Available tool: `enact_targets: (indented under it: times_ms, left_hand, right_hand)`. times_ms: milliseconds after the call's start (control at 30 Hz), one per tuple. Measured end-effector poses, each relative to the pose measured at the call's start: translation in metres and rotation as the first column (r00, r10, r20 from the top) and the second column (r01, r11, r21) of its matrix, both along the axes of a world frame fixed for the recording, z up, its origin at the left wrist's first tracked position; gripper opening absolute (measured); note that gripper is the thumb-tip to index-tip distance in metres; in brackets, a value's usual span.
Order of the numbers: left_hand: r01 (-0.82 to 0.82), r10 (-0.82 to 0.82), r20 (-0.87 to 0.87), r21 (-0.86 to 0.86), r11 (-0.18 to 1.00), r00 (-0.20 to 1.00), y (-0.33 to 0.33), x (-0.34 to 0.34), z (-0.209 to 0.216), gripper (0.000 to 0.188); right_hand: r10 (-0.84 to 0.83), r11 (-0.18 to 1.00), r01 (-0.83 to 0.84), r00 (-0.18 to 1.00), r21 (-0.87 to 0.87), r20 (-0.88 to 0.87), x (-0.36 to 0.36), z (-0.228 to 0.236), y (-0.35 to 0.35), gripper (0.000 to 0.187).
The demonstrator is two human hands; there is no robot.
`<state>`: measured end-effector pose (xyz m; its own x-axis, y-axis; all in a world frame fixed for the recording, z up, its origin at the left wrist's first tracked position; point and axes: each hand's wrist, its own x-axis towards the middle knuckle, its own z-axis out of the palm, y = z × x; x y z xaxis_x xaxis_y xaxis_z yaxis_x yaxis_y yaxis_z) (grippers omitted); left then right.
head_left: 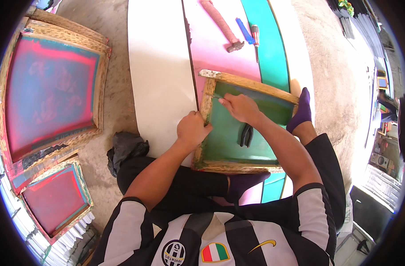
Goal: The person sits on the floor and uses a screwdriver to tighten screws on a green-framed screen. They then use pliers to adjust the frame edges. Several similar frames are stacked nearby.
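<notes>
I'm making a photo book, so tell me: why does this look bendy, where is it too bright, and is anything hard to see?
Head view: fisheye curving bows the teal strip, and black rims the round picture; head view: glare whitens the ground at right and shines along the green screen's near end; head view: the thin tool in the right hand is too small to name.

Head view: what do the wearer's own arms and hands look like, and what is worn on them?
The left hand and right hand are bare, with no gloves, watches or cables showing. The left sleeve and right sleeve are short and white, with black edging and a black band at the hem.
</notes>
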<state>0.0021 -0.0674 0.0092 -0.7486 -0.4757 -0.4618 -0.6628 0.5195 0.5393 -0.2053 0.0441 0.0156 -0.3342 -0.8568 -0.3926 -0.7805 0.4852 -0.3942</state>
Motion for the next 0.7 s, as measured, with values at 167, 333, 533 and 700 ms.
enact_targets:
  times_ms: [167,333,533,700]
  left_hand:
    - [-0.01,0.01,0.012,0.016,1.0,1.0,-0.001,0.001,0.003,0.05]
    - [0.0,-0.001,0.037,0.025,1.0,0.999,-0.002,-0.002,0.007,0.049]
    - [-0.011,0.009,0.053,0.038,0.999,0.999,-0.004,0.0,0.007,0.048]
    - [-0.038,0.038,0.015,0.021,0.999,0.999,0.0,0.0,0.004,0.043]
  right_hand:
    - [0.026,1.0,-0.028,0.986,-0.01,-0.164,0.008,0.002,-0.007,0.047]
    - [-0.091,0.988,0.049,0.95,0.144,0.299,-0.016,0.006,-0.018,0.049]
    - [-0.109,0.991,0.085,0.958,0.099,0.266,-0.014,0.008,-0.006,0.038]
    - [-0.014,0.997,0.015,1.0,-0.073,0.018,-0.003,0.023,0.022,0.037]
